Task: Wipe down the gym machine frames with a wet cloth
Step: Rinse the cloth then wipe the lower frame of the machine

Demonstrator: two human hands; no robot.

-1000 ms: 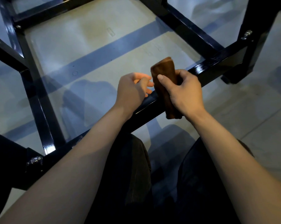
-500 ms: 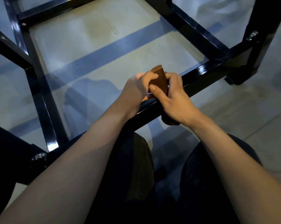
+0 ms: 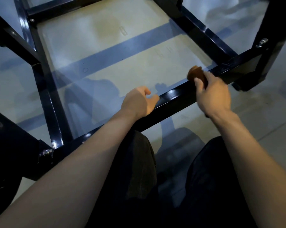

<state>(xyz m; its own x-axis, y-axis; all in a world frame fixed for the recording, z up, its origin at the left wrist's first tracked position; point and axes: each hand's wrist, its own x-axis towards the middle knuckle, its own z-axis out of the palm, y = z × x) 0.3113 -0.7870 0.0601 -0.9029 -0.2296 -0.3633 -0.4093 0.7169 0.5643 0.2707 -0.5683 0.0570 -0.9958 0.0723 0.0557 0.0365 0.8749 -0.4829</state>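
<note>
Head view, looking down past the person's knees. The right hand (image 3: 212,94) is gripping a brown cloth (image 3: 196,74), thumb laid over its near face and fingers curled behind it, and is pressing the cloth against the top of the nearest black frame bar (image 3: 173,97). The cloth is showing only above and to the left of that hand's thumb; its lower part is lying hidden behind the palm, and motion blur is softening both hand and cloth, so whether the cloth is folded or rolled cannot be told with confidence.

The left hand (image 3: 139,102) is holding nothing, its fingers loosely curled and apart, its heel appearing to rest on the same bar, well to the left of the right hand. A glossy stretch of bar is lying between the two hands.

Just beyond the right hand, the bar is meeting a cross member (image 3: 203,33) running away from the viewer, and farther right it is joining an upright post (image 3: 268,40) carrying a bolt head (image 3: 262,42). Left of the left hand, another black bar (image 3: 45,89) is running away across the pale floor (image 3: 106,46), which is crossed by a blue-grey stripe (image 3: 122,48).

No brand, label or legible writing is showing on the frame or cloth; a few faint marks on the floor are too small to read.
</note>
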